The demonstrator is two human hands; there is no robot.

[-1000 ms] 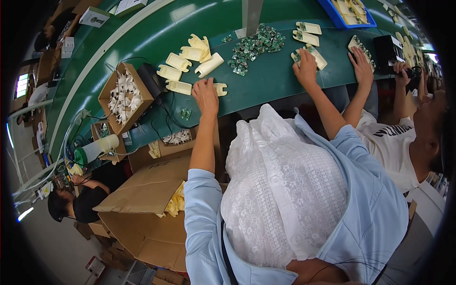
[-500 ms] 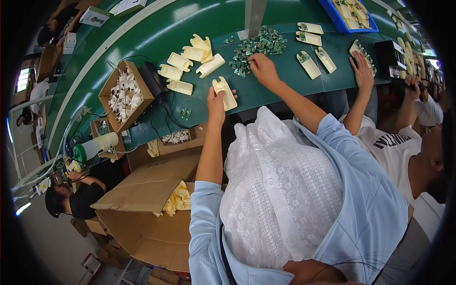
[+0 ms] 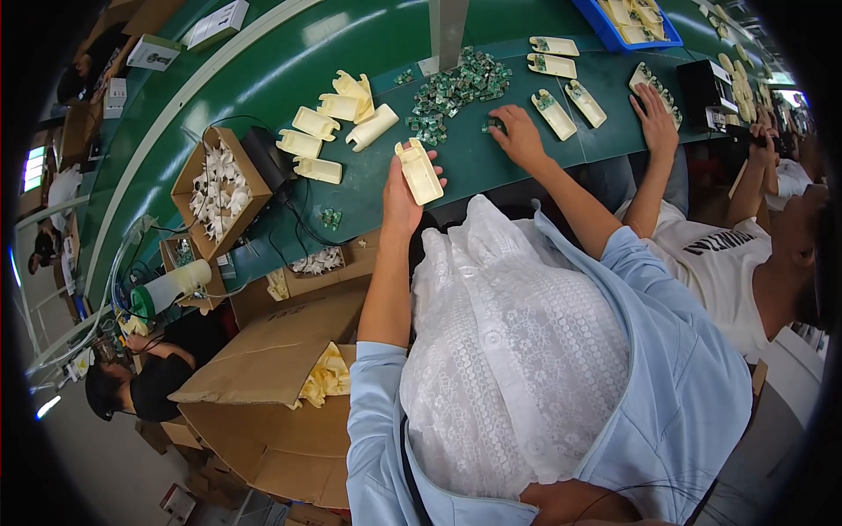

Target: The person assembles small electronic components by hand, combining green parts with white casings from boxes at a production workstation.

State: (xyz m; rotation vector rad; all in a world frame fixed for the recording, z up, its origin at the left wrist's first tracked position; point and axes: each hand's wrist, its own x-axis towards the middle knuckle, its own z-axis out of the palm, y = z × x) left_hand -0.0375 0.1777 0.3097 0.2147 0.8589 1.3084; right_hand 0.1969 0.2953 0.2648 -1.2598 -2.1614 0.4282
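My left hand [image 3: 403, 197] is closed around a cream plastic shell [image 3: 423, 175], its hollow side facing up. Over the green table, my right hand [image 3: 521, 138] has its thumb and forefinger at a small green circuit board [image 3: 490, 126], gripping it at the fingertips. Just beyond it lies a heaped pile of circuit boards [image 3: 465, 83]. To the left sit several loose cream shells [image 3: 317, 123], one with its rounded back up [image 3: 372, 127]. On the right are shells with boards in them, among them one shell [image 3: 554, 115] close to my right hand.
A carton of white parts [image 3: 224, 193] stands at the left beside a black box. A blue bin [image 3: 627, 24] holds more shells at the far right. A metal post [image 3: 449, 33] rises behind the pile. At right, a co-worker's hand [image 3: 656, 118] rests by a board strip. An open cardboard box [image 3: 272, 368] is lower left.
My right hand has moved right, away from the pile's edge, with a circuit board now at its fingertips. My left hand still holds the shell. The whole view has shifted slightly.
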